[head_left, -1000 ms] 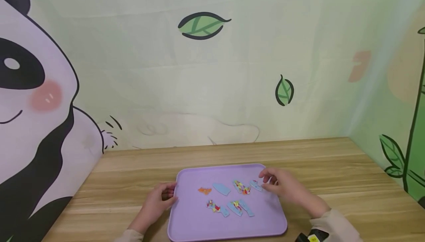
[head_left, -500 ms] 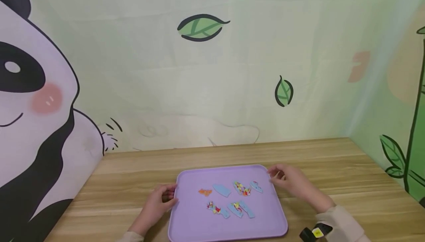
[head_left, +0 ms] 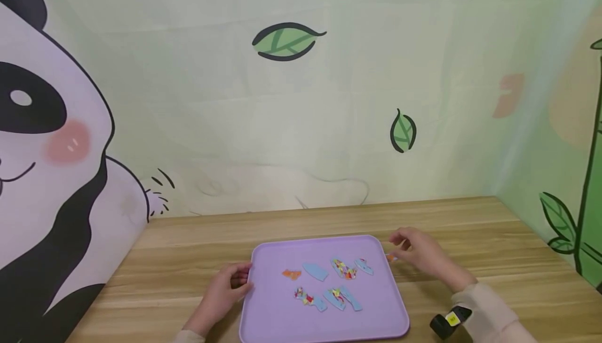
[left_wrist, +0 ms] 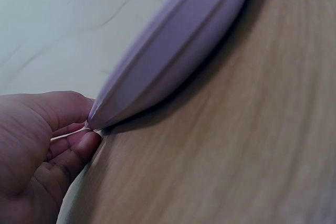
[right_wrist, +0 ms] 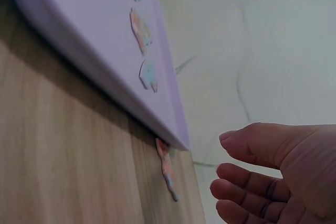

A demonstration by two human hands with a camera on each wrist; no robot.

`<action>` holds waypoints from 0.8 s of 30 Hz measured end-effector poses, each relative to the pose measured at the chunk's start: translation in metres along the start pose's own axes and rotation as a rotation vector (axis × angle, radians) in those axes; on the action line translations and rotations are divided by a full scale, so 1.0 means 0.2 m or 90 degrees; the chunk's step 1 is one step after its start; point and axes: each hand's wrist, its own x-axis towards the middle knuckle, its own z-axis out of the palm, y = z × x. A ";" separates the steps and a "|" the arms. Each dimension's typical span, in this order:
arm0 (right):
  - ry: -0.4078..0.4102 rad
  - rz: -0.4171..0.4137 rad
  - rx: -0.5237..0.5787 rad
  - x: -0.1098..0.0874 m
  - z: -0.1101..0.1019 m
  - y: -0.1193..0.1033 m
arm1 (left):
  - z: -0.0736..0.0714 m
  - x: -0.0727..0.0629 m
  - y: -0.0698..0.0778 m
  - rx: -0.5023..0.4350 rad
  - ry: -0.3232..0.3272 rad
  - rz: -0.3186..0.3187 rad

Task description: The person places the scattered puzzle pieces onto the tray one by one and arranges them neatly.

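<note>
A lilac tray (head_left: 282, 327) lies on the table, bearing several flat, irregular puzzle pieces: an orange one (head_left: 291, 274), a plain blue one (head_left: 315, 271), and others with multicoloured patches. My left hand (head_left: 223, 290) grips the tray's left rim; in the left wrist view the rim sits between the thumb and finger of that hand (left_wrist: 39, 150). Just beyond the right rim, an orange and bluish piece (right_wrist: 167, 169) lies on the wood. My right hand (head_left: 420, 251) hovers beside it, fingers loosely bent, holding nothing. In the right wrist view a gap separates the fingertips from that piece.
The wooden table (head_left: 197, 249) meets a pale green cloth wall (head_left: 301, 102) printed with leaves and a panda (head_left: 28, 139). On the right wrist a black device (head_left: 449, 322) is strapped over the sleeve.
My right hand has moved rightward, from above the tray's right side to outside its rim. An orange piece now shows on the table there. The left hand stays at the rim.
</note>
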 end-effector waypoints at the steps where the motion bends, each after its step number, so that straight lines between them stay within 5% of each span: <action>1: -0.003 0.000 -0.004 0.00 0.00 0.01 | 0.00 0.00 0.00 0.001 -0.001 0.000; 24: -0.072 0.016 -0.051 0.05 0.02 0.08 | 0.01 0.00 -0.01 -0.018 0.013 0.003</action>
